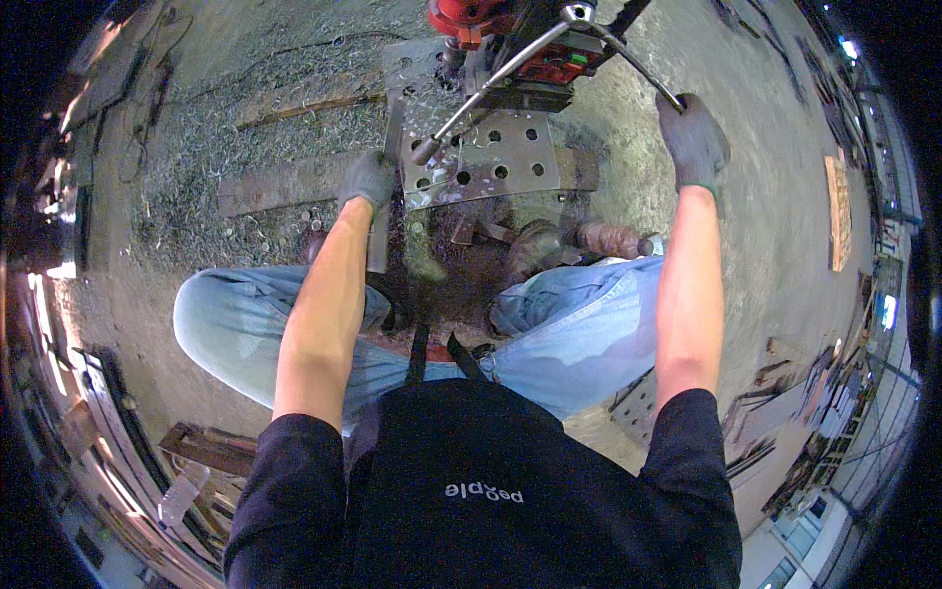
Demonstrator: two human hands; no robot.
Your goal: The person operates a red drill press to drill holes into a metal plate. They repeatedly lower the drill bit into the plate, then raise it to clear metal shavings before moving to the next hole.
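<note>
Right hand wraps lever — floor beside | left hand, grip unclear — at bar edge

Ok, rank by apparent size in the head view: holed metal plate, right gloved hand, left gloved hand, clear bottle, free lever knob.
1. Holed metal plate
2. Right gloved hand
3. Left gloved hand and clear bottle: too close to rank
4. Free lever knob

Nearness to the camera may skew true sizes.
</note>
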